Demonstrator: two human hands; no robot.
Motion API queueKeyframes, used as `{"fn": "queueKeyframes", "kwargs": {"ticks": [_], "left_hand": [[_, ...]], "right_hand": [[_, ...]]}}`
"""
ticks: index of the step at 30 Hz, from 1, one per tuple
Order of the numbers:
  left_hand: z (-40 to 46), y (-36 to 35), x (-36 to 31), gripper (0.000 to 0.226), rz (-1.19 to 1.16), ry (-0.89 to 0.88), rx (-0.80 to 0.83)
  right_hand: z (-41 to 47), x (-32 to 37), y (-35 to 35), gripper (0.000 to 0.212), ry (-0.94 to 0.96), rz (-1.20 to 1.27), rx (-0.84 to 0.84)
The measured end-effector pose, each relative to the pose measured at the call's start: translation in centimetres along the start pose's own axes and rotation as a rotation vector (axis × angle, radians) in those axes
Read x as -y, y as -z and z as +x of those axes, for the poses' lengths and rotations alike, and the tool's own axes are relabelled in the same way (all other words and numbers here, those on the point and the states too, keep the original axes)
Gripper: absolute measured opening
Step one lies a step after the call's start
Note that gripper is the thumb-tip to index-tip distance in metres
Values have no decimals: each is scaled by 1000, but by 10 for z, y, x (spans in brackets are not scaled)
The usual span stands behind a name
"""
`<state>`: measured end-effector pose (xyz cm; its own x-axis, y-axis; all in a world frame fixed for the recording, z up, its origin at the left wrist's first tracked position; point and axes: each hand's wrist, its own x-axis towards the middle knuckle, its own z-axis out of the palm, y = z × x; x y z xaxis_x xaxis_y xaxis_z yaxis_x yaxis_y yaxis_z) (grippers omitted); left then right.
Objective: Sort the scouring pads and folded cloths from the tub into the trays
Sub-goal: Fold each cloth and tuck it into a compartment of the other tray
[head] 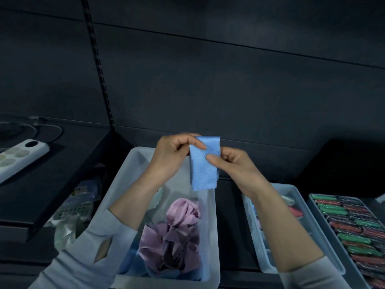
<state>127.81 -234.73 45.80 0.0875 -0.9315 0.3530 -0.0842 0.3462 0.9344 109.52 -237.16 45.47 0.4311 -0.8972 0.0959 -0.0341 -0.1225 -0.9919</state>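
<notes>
A folded light blue cloth (204, 163) hangs upright above the white tub (133, 163). My left hand (173, 155) pinches its upper left edge and my right hand (233, 163) pinches its right side with the thumb on the front. Inside the tub lie crumpled pink and mauve cloths (177, 234), with blue cloth (133, 261) under them. To the right a narrow white tray (302, 192) holds a few folded cloths, partly hidden by my right forearm. Further right a grey tray (325, 222) is filled with green and red scouring pads (354, 228).
A white power strip (18, 157) with a cable lies on the dark shelf at the left. Plastic-wrapped packages (77, 207) sit left of the tub. A dark wall panel with a slotted rail (98, 65) stands behind everything.
</notes>
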Motion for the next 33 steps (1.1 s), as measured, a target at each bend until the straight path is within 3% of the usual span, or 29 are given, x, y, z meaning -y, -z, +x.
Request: {"fn": "queueKeyframes", "kwargs": {"ticks": [2, 5, 8, 10, 13, 14, 17, 20, 24, 28, 33], "left_hand": [[-1, -2, -3, 51, -74, 9, -8], [-10, -4, -2, 36, -261, 236, 7], [-20, -5, 8, 27, -124, 284, 127], [-24, -6, 11, 19, -148, 332, 75], [-23, -6, 14, 16, -264, 413, -16], [-22, -5, 14, 16, -296, 435, -35], [-23, -4, 13, 16, -361, 480, -25], [-28, -6, 17, 19, -348, 476, 28], [-35, -12, 23, 30, -323, 477, 64], [-45, -26, 30, 29, -292, 531, 161], [-50, -50, 41, 22, -257, 583, 237]], "right_hand": [[1, 1, -2, 19, 8, 26, -74], [3, 2, -3, 20, 12, 83, -153], [2, -1, -6, 24, 18, 61, -204], [1, -3, -5, 36, 46, 10, -223], [-10, -7, 3, 67, 119, 4, -69], [-14, -9, 5, 69, 154, -36, 20], [-20, -16, 1, 43, 217, -145, 101], [-19, -24, -4, 18, 171, -98, -59], [-21, -35, -3, 4, 66, 0, -184], [-33, -45, 1, 12, -54, 62, -192], [-51, -58, 18, 30, -77, 100, -300]]}}
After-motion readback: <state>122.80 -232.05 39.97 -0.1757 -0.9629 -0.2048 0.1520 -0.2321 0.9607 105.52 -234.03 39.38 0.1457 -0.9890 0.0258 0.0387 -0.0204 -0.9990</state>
